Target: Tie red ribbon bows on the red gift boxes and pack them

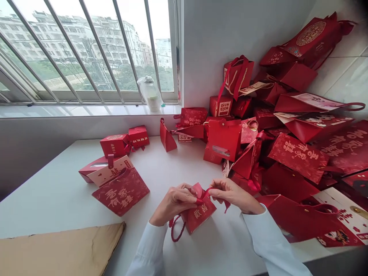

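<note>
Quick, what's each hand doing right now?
Left hand: closed, gripping the top of a small red paper gift bag.
Right hand: closed, pinching a thin red ribbon at the bag's top.

One head-worn camera, looking forward and down from above the near edge of the table [43, 199], toward the window [86, 50] beyond it. Close on the left hand [172, 203] and right hand [235, 195].
</note>
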Demonstrator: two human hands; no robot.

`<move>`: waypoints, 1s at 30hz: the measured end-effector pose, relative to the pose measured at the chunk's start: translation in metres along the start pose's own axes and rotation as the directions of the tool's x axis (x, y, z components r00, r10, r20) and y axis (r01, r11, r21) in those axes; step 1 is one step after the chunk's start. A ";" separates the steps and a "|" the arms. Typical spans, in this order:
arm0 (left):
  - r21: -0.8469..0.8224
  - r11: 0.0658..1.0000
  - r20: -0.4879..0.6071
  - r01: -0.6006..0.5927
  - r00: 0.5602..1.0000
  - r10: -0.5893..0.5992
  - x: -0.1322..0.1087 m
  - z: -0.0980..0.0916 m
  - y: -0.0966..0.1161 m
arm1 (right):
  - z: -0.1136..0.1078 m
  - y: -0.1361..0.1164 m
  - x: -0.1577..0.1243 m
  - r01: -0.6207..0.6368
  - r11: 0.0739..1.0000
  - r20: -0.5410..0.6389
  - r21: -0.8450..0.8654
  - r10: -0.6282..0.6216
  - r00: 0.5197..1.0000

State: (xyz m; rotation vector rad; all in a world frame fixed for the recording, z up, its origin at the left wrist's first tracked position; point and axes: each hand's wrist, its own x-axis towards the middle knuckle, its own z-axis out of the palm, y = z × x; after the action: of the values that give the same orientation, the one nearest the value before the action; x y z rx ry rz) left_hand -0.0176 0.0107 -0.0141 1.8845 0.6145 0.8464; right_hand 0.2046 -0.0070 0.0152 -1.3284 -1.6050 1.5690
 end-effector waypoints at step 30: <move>0.039 0.932 -0.309 0.362 0.891 -0.333 -0.010 0.027 0.029 | 0.046 -0.043 0.013 0.354 0.050 0.261 -0.934 -0.582 0.770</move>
State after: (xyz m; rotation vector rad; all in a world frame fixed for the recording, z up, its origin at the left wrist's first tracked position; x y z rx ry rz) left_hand -0.0012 -0.0236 0.0006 1.6676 1.1615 0.8790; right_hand 0.1468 -0.0086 0.0442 -1.0841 -2.6481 -0.2187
